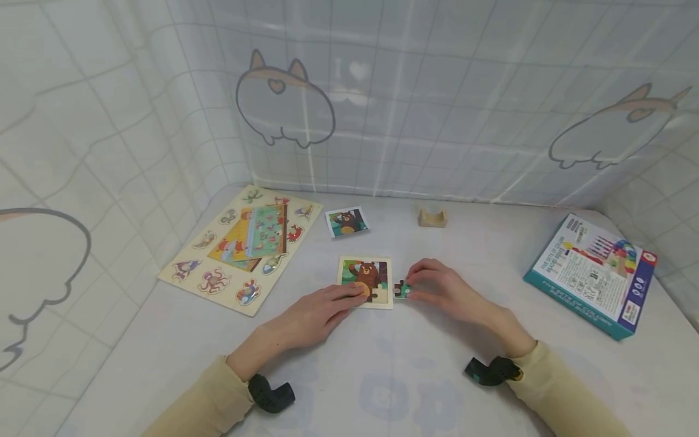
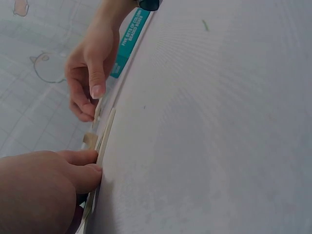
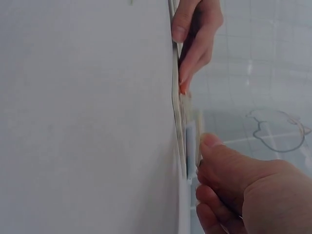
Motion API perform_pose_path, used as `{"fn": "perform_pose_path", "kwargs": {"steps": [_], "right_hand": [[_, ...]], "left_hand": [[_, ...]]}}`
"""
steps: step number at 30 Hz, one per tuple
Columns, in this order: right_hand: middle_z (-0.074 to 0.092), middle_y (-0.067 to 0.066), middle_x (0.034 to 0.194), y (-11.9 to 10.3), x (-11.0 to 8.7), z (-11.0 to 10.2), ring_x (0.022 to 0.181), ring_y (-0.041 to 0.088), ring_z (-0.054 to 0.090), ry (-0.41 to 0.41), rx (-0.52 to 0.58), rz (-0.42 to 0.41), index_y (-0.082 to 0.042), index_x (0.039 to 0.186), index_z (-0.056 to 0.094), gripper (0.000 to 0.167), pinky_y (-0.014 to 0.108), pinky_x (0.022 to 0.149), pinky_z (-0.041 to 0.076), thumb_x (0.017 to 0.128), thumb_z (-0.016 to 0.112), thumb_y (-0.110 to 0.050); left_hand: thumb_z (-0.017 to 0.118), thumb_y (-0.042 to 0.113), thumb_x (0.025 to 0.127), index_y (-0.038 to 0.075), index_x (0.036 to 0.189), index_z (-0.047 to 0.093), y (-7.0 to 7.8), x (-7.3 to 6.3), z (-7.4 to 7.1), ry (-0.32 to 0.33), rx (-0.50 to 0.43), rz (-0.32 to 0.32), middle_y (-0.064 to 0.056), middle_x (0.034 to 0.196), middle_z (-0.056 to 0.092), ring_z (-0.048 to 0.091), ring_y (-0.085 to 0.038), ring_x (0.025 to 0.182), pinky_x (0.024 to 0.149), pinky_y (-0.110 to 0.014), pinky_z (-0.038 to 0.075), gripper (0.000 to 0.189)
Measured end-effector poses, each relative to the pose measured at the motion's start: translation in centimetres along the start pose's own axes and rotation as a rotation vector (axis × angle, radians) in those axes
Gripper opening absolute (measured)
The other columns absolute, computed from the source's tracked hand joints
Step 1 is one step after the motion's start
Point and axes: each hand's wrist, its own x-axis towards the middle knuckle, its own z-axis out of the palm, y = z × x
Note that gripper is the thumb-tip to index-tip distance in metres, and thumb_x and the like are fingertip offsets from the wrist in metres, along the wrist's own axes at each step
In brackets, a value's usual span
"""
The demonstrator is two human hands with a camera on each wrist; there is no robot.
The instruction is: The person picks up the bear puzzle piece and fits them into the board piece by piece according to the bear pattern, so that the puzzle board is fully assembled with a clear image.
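A small square wooden jigsaw puzzle (image 1: 371, 273) with a brown bear picture lies flat on the table, with a bare gap at its lower right. My left hand (image 1: 321, 311) rests on its lower left part, fingertips lying over the bear. In the left wrist view, the thumb of the left hand (image 2: 44, 190) is at the puzzle board's near edge. Just right of the board, my right hand (image 1: 450, 292) pinches a puzzle piece (image 1: 401, 289) with green and brown print. The right wrist view shows this piece (image 3: 199, 139) edge-on between thumb and fingers, raised slightly off the table.
Behind the puzzle lies a bear picture card (image 1: 347, 222), with a small notched wooden block (image 1: 432, 218) to its right. A sea-animal board (image 1: 229, 297) bearing picture cards (image 1: 267, 230) is at left. At right lies a teal-sided box (image 1: 595, 273).
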Motion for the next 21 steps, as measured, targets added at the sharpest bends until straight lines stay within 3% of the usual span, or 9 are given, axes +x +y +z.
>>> {"fn": "perform_pose_path", "kwargs": {"steps": [21], "right_hand": [[0.063, 0.001, 0.111, -1.0, 2.6, 2.2, 0.108, 0.016, 0.057, -0.037, -0.015, -0.070, -0.009, 0.097, 0.072, 0.012, 0.039, 0.096, 0.049, 0.089, 0.077, -0.017]], "left_hand": [[0.054, 0.018, 0.104, 0.019, 0.149, 0.050, 0.1, -0.1, -0.2, -0.002, -0.014, -0.003, 0.002, 0.157, 0.043, 0.041, -0.022, 0.144, 0.112, -0.043, 0.043, 0.045]]}}
